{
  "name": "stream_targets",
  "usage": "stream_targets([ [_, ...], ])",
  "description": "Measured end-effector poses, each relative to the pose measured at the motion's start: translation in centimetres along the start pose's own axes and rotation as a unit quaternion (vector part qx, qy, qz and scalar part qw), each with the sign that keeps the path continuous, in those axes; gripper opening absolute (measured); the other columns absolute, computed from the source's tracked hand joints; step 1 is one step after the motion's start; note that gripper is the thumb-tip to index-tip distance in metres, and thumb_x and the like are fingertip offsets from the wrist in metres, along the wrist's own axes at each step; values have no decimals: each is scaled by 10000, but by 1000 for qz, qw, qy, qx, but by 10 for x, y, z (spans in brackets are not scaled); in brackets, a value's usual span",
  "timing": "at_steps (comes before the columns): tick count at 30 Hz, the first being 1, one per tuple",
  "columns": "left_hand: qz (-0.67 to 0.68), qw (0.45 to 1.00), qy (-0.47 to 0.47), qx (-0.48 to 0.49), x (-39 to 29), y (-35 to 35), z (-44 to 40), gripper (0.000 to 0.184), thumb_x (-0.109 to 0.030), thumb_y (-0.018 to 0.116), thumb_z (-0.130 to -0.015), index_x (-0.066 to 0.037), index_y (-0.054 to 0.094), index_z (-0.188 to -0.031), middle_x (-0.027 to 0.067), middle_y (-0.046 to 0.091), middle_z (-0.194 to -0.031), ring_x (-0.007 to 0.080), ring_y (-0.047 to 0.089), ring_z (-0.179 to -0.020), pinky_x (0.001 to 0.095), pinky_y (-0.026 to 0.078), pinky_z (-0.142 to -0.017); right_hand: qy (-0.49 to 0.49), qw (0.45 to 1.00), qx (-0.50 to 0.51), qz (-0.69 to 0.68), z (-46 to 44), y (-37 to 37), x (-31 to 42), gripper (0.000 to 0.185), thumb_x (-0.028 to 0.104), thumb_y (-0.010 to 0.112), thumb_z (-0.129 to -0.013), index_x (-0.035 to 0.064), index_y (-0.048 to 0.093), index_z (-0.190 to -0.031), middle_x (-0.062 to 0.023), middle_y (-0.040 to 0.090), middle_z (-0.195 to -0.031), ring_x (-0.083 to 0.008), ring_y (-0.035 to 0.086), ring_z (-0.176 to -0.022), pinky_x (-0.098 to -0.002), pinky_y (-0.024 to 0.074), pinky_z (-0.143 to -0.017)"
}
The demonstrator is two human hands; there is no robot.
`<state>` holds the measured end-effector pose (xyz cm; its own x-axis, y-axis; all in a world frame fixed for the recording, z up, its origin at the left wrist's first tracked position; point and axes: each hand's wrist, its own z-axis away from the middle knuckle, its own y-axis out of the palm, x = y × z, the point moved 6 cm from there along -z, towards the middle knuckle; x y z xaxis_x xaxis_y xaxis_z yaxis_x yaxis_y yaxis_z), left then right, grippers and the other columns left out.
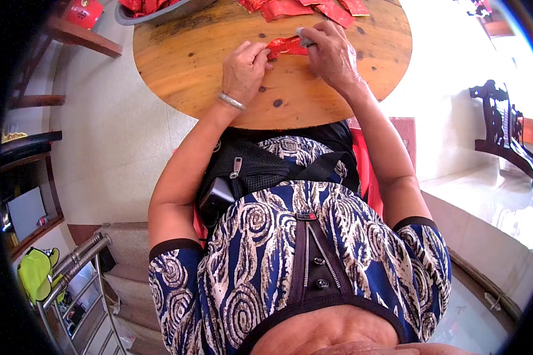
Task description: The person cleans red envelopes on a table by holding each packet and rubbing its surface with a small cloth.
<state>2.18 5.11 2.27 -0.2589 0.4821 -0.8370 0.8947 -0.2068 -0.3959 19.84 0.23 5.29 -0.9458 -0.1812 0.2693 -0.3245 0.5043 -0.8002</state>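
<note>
A shiny red packet (285,47) is stretched between my two hands, just above the wooden table. My left hand (244,70), with a silver bangle at its wrist, pinches the packet's left end between closed fingers. At the other end, my right hand (331,56) is closed on the packet. A small grey piece (305,39) sits at the right fingertips; whether it is cloth or a finger cover I cannot tell. Beyond the right hand, several flat red packets (287,9) lie near the far side of the table.
The round wooden table (207,77) is in front of me. A grey basin (160,16) of red packets stands at its far left. A dark carved chair (498,127) is on the right. At lower left, a metal railing (80,266) runs beside steps (130,260).
</note>
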Motion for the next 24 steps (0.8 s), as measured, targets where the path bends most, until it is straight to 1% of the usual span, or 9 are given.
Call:
stream_targets([
  [6, -38, 998, 39, -4, -5, 3, 1, 92, -91, 628, -878, -13, 676, -895, 90, 647, -760, 178, 686, -623, 283, 495, -545, 40, 999, 1, 33, 1, -9, -20, 204, 102, 631, -755, 168, 689, -939, -80, 606, -978, -292, 591, -977, -414, 516, -781],
  [9, -45, 998, 50, -7, -6, 3, 1, 86, -86, 625, -876, -13, 670, -888, 88, 642, -760, 180, 679, -609, 285, 493, -548, 35, 998, -33, -42, -4, -21, -9, 213, 88, 620, -767, 136, 689, -962, -89, 614, -979, -302, 591, -961, -405, 514, -790],
  [11, -58, 997, 54, -1, -5, 5, 2, 85, -81, 614, -878, -19, 666, -900, 89, 638, -760, 182, 681, -619, 297, 497, -560, -20, 988, -65, -139, -6, -28, 17, 242, 62, 621, -762, 104, 685, -992, -96, 619, -991, -309, 586, -939, -390, 511, -804],
  [12, -58, 997, 53, 1, -2, 5, 2, 85, -81, 614, -878, -19, 666, -900, 89, 638, -760, 182, 681, -619, 297, 497, -560, -19, 988, -65, -139, -5, -25, 25, 242, 62, 621, -762, 104, 685, -992, -96, 619, -991, -309, 586, -939, -390, 511, -804],
  [14, -100, 990, 96, 6, -2, 7, 1, 93, -77, 601, -880, -18, 663, -916, 91, 630, -758, 185, 680, -630, 307, 500, -563, -87, 983, -30, -161, -1, -15, 48, 303, 28, 626, -740, 104, 673, -1029, -100, 614, -979, -306, 578, -913, -385, 508, -807],
  [18, -125, 984, 127, 0, -9, 4, 1, 105, -69, 589, -881, -13, 663, -930, 98, 627, -758, 198, 679, -639, 323, 502, -565, -85, 990, -15, -114, 3, -6, 53, 352, 25, 623, -728, 121, 661, -1066, -93, 607, -969, -302, 569, -902, -394, 508, -793],
  [20, -94, 989, 114, -8, -11, 4, 2, 113, -64, 590, -876, -10, 667, -939, 105, 626, -763, 216, 678, -647, 337, 503, -571, -65, 994, 10, -90, 3, -5, 43, 409, 14, 590, -735, 92, 628, -1135, -118, 595, -1004, -325, 555, -936, -398, 489, -818],
  [23, -88, 992, 95, -5, -13, 4, 3, 117, -66, 595, -872, -11, 673, -940, 108, 626, -764, 228, 678, -656, 341, 504, -574, -29, 999, 8, -41, 3, 1, 19, 342, 51, 612, -730, 128, 653, -1060, -85, 601, -977, -307, 569, -912, -410, 507, -784],
  [24, -88, 992, 95, -5, -13, 3, 3, 117, -66, 595, -872, -11, 673, -940, 108, 626, -764, 228, 678, -656, 341, 504, -574, -3, 998, 14, -59, 3, 0, 13, 350, 69, 614, -729, 124, 641, -1073, -106, 596, -973, -327, 571, -931, -427, 500, -793],
])
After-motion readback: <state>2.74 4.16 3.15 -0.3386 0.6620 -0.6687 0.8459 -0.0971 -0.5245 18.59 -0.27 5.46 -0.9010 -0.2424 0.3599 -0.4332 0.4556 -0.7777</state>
